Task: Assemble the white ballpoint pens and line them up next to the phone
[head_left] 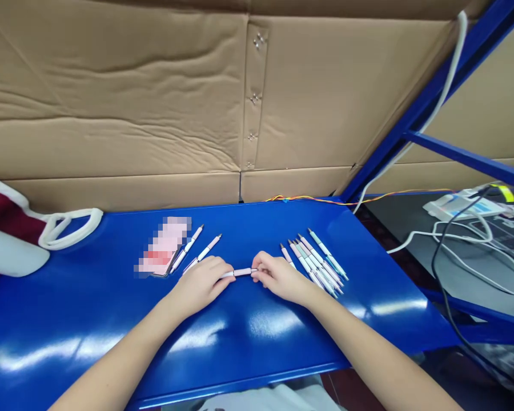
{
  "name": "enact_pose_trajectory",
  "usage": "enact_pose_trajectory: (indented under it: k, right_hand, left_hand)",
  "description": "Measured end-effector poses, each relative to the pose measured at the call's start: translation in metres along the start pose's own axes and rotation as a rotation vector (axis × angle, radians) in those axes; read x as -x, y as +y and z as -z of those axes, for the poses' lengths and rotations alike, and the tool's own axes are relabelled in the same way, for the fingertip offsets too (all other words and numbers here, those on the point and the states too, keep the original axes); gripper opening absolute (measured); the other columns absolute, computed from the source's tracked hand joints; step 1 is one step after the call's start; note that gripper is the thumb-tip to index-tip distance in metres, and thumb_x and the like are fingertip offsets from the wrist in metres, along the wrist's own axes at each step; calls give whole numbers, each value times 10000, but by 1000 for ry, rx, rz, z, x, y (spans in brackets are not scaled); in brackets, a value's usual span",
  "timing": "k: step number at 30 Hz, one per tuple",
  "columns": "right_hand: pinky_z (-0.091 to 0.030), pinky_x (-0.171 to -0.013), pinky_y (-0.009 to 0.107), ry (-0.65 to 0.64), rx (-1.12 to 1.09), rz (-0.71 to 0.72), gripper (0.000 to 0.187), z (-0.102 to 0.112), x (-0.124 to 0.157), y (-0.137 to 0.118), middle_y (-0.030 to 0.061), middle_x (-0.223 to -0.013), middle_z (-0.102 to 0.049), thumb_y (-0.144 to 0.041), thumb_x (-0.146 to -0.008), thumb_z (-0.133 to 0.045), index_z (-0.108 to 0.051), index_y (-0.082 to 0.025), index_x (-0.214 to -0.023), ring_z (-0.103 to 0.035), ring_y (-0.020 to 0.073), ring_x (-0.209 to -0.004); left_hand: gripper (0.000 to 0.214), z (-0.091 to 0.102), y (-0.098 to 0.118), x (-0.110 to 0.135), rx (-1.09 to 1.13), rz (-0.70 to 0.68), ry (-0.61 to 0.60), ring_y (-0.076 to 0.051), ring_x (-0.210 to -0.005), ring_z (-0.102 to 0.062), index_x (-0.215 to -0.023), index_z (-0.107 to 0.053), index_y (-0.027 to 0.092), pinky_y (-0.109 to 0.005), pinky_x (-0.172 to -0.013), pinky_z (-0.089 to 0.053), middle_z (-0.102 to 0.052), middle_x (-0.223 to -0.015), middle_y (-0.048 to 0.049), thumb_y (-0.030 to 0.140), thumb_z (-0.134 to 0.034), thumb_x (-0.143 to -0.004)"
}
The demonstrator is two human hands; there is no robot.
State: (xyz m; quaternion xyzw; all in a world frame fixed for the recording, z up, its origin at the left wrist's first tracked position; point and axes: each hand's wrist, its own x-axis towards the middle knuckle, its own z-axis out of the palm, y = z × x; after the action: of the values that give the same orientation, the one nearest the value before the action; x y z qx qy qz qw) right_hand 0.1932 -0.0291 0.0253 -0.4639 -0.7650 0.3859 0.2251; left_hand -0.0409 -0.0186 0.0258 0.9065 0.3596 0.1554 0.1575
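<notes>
hands: both low over the table, close together, each in a narrow pinch on one pen.
left hand: curled around the white end of the pen, the wrist resting near the table's surface.
right hand: fingertips pinching the pen's other end, by a silver band, and just beside the fan of pens.
held pen: pink and white barrel, lying level between the hands, above the table.
fan of pens: several slim pens in white, pink and pale mint, side by side and angled, tips pointing up and to the right or down and to the right; some overlap.
pair of pens: two pink-and-white pens with metal tips, slanted, just left of the left hand.
pixelated packet: flat pink and red item on the table, touching the pair of pens.
writing: none readable; the packet is blurred out, and the pen barrels are too small to tell.
table: glossy blue metal, with bright reflections.
behind: brown cardboard sheet with metal staples along a seam.
right: blue steel rack frame, white cable, black cable, white device.
left: white-strapped bag on dark red cloth.
</notes>
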Motion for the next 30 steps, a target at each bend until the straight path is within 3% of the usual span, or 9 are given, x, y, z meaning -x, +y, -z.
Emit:
enact_pose_trajectory:
  k: [4,6,8,11,13,17,22,30]
  right_hand:
    - [-418,-667,253,-8,121,61,225,0,-3,1,9,-718,-636,-286,-926,-416,-583,-182,-818,-582,131,-668]
    - [-421,-653,251,2,118,64,168,0,-3,1,10,-764,-635,-307,-895,-486,-588,-184,-948,-572,129,-661]
    - [-426,-632,243,27,94,50,226,-1,-3,0,10,-807,-630,-301,-857,-551,-549,-186,-1052,-569,128,-662]
    - [-432,-660,255,29,136,70,131,0,-2,-2,20,-805,-627,-266,-896,-479,-576,-182,-923,-573,137,-700]
    - [-434,-700,272,4,184,96,210,1,-2,-4,30,-809,-635,-264,-926,-417,-595,-180,-853,-580,148,-738]
    - [-442,-727,279,38,213,106,174,1,0,-5,38,-894,-638,-297,-874,-528,-578,-191,-1003,-589,162,-795]
    - [-434,-719,279,41,333,140,195,0,0,-3,52,-888,-635,-271,-929,-419,-592,-183,-905,-585,158,-789]
    - [-432,-728,278,25,404,195,234,0,0,0,53,-872,-620,-307,-940,-405,-606,-188,-927,-576,161,-808]
  left_hand:
    - [242,1,-2,1,-4,15,12,-164,-849,-559,-982,-620,210,-301,-784,-452,-618,-912,-36,337,-421,-930]
    - [236,1,-2,1,-4,12,17,-163,-852,-562,-987,-619,211,-299,-782,-451,-621,-916,-34,331,-424,-929]
    - [231,1,-2,2,-6,7,20,-161,-847,-565,-988,-620,215,-294,-771,-452,-623,-917,-33,323,-425,-929]
    - [241,1,-2,2,-11,-2,34,-160,-832,-568,-979,-631,220,-286,-747,-455,-626,-904,-35,325,-419,-930]
    - [253,2,-1,3,-16,-5,38,-161,-829,-569,-975,-634,218,-283,-744,-457,-628,-899,-39,332,-413,-930]
    - [262,2,0,3,-45,-1,34,-163,-839,-576,-981,-631,224,-281,-744,-452,-632,-910,-38,350,-407,-933]
    - [245,1,0,3,-80,22,37,-160,-848,-585,-974,-624,235,-274,-726,-440,-639,-920,-20,354,-415,-931]
    - [271,1,1,3,-107,4,35,-152,-805,-592,-952,-639,228,-267,-704,-432,-649,-894,-26,355,-400,-936]
